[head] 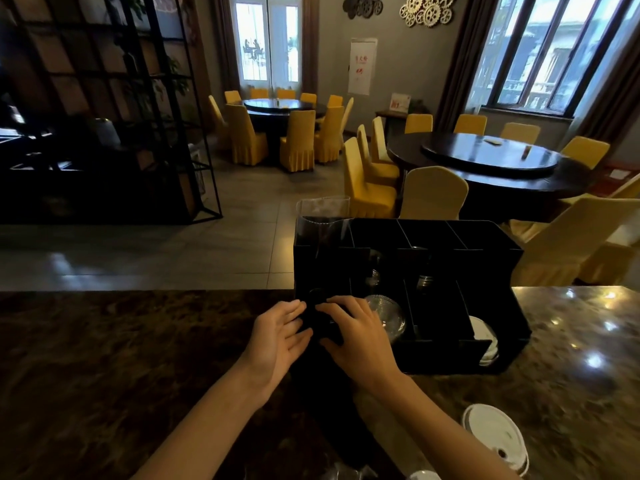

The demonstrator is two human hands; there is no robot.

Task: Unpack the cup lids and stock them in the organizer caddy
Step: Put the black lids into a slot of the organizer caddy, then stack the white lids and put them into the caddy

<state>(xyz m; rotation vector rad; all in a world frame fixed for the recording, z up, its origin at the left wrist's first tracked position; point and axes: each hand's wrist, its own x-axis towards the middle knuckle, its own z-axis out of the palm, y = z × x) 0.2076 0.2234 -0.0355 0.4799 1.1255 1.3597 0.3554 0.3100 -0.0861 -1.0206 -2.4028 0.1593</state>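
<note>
Hands [322,332] gripping black lids [320,315], boxy caddy [485,237]

The organizer caddy [485,251] is showing plain matte black, its dividers black too. The counter [104,358] is gleaming in mottled dark brown marble. White lids [495,438] are lying pale against it; clear lids [384,313] are glinting, ribbed. Chair covers [298,140] are glowing mustard yellow around dark brown tables [491,157].
</note>
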